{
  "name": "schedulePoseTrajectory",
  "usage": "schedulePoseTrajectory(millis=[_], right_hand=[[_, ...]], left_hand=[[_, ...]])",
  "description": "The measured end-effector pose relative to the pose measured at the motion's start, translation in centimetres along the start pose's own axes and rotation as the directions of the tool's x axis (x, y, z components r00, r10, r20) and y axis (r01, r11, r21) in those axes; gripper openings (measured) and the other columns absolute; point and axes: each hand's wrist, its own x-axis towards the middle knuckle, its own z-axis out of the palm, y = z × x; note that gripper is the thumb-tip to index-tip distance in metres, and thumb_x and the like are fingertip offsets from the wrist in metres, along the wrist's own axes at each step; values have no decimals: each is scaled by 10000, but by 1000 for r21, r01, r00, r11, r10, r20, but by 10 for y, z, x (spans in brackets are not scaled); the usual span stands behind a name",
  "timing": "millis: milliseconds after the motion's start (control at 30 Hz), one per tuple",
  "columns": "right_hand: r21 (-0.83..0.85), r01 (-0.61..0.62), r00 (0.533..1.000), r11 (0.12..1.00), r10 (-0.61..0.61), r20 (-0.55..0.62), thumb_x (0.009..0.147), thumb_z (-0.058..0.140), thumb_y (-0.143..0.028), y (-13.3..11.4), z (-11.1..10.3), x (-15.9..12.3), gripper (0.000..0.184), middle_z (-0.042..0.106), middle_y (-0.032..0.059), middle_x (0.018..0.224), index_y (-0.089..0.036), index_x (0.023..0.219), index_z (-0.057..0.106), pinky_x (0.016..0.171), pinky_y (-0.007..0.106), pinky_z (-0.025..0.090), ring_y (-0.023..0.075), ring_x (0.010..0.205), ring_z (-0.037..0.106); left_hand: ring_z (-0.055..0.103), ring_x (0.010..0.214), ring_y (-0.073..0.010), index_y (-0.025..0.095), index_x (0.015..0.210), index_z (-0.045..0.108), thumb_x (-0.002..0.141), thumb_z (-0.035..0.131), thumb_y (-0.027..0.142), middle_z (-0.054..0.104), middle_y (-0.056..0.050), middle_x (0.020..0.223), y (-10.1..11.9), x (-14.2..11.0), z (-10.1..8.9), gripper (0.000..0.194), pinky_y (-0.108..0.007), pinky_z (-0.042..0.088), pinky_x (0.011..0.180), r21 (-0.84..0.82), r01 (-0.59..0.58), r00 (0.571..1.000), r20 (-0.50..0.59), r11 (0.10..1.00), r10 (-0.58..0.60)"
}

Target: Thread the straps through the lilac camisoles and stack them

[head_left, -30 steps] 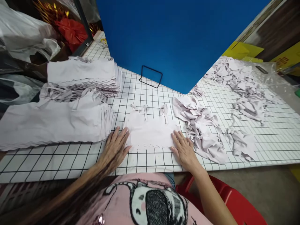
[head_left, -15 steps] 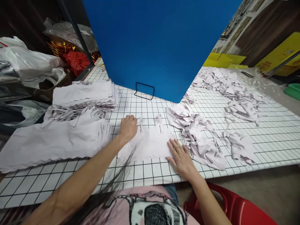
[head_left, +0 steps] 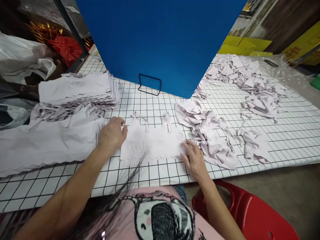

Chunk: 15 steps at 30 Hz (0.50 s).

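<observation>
A pale lilac strappy top (head_left: pixel 155 143) lies flat on the grid-patterned tablecloth, its straps pointing away from me and its wavy hem towards me. My left hand (head_left: pixel 111 133) is just left of the top, beside the stacked tops, thumb and fingers apart with nothing visible between them. At the top's right edge rests my right hand (head_left: pixel 194 160), its fingers loosely bent and thumb spread, with fingertips touching the fabric. To the left lies a near stack of folded tops (head_left: pixel 55 140), straps bunched at its back. Another stack (head_left: pixel 77 88) sits behind it.
A crumpled heap of tops (head_left: pixel 210 133) lies right of my right hand, with more loose pieces (head_left: pixel 250 80) farther back. A large blue panel (head_left: pixel 160 43) with a black wire loop (head_left: pixel 150 85) hangs over the table. A red chair (head_left: pixel 260 213) stands at lower right.
My left hand has moved left off the top's upper left area, towards the stack. The top's left part and strap now lie spread out. My right hand's fingers have bent at the edge.
</observation>
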Motion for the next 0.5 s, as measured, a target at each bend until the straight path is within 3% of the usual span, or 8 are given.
schedulePoseTrajectory(millis=[67,167,367,500], right_hand=[[79,-107,985,991,116,-127,972,460,-397,3,1,-2,309,591,147,1156,-188,1142,610,924,427,446,265,1109,551],[53,-185,969,981,191,-156,921,550,-431,2,1,-1,245,585,96,951,-201,915,631,855,416,436,259,953,540],[24,-240,965,970,241,-104,905,581,-395,-3,1,5,220,583,59,909,-207,800,625,796,374,383,239,923,509],[71,-263,955,962,270,-119,906,591,-371,-4,-1,5,202,585,51,908,-202,803,630,793,355,374,227,930,514]], left_hand=[[640,881,-248,170,1062,578,904,432,392,643,-94,1087,0,-35,1,309,-345,483,702,55,-4,986,169,999,-6],[647,894,-274,167,1063,558,898,422,438,664,-112,1072,-7,-67,10,346,-344,463,638,90,38,958,279,995,-62],[625,732,-232,234,812,537,846,455,377,685,-25,777,-25,-65,24,168,-314,415,577,-35,103,946,314,994,-87],[614,691,-221,242,774,535,803,492,365,675,-12,732,-31,-65,28,134,-309,410,573,-104,88,956,288,991,-55]])
